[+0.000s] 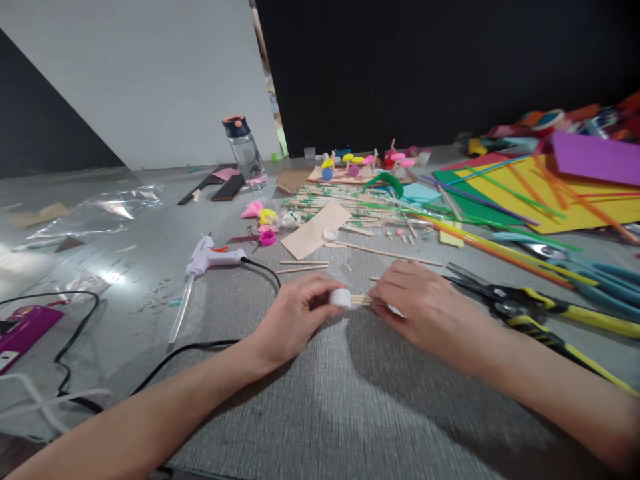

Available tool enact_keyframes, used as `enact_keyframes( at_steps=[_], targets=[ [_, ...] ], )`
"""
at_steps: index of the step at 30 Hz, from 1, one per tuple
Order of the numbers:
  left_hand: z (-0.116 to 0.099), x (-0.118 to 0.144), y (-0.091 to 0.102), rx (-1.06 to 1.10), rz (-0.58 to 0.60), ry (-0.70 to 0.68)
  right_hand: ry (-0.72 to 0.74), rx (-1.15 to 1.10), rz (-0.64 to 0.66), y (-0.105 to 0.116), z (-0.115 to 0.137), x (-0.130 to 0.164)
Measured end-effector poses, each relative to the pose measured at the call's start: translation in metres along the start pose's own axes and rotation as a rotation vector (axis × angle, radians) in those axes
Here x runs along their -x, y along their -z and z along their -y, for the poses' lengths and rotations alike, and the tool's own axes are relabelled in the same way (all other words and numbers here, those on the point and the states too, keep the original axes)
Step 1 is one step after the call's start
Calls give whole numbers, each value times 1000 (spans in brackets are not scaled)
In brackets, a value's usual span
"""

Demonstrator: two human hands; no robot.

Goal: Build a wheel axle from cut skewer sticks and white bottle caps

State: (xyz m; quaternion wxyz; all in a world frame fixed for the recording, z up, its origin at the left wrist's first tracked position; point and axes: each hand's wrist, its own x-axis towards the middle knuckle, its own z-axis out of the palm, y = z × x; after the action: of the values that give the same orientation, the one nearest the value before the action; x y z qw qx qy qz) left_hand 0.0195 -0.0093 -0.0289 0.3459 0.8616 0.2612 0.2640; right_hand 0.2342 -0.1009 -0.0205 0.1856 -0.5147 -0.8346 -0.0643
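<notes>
Grey textured table (320, 413), cluttered at its far side and backed by a black wall, carries a person's two bare hands at centre. The left hand (293, 320) pinches a small white cap (341, 298) between thumb and fingertips; the right hand (425, 303) closes its fingers on a thin wooden stick (361, 300) whose end meets the cap. Both things sit just above the table, between the two hands.

Judged from this, the joint looks fragile: a slim stick pressed too hard or at a slant could snap or slide off the cap, and the small, smooth cap could pop out of the pinch and roll among the loose sticks beyond. The glue gun (207, 257) lies near the left hand with its black cord (150, 373) running under the left forearm; a pull of that arm could drag the gun. Scissors (520, 303) lie open just beside the right hand, blades toward it, so a sweep rightward risks a nick.

Open room lies in front, toward the person, where the table is bare. Straws (500, 250) and coloured sheets (550, 200) crowd the right, a purple device (25, 330) and wires the left.
</notes>
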Motion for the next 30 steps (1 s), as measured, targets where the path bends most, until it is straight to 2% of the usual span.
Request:
enact_keyframes(
  at_steps=[16,21,24,30],
  targets=[
    [8,3,-1,-68,-30,-19,-39,-5,22,-3,1,1],
    [9,5,0,-81,-48,-41,-85,-78,-69,5,-8,6],
    [5,4,4,-67,-123,-57,-152,-121,-148,13,-15,13],
    [-12,0,16,8,-430,-184,-230,-132,-184,26,-21,16]
  ],
)
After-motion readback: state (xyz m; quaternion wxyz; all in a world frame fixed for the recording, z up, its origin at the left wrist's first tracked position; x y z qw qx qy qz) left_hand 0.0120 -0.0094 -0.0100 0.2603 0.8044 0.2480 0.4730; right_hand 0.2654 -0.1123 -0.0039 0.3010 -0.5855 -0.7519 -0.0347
